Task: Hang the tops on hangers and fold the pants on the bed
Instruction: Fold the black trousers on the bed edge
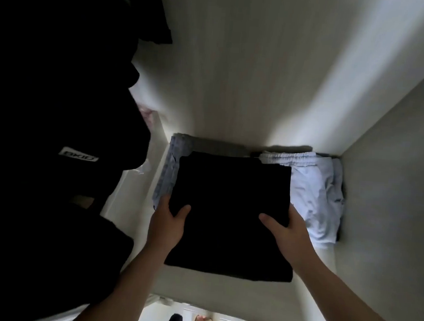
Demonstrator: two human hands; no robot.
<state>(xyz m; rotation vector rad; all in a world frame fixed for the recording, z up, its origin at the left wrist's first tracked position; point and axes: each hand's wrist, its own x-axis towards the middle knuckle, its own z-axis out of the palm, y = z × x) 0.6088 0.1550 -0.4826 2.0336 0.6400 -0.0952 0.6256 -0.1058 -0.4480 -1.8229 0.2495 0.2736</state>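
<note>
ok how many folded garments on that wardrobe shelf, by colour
black: 1, folded black garment, held by left hand and right hand
grey: 1, folded grey garment beneath it
light blue-white: 1, folded pale pants
total: 3

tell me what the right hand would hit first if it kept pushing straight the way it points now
Probably the pale folded clothes stacked beside the black folded garment that the right hand grips, then the closet's back wall. Depth is hard to judge here.

both hands, left hand (167, 222) and right hand (287, 232), grip folded black pants (230, 211) beside pale folded pants (312, 192).
</note>
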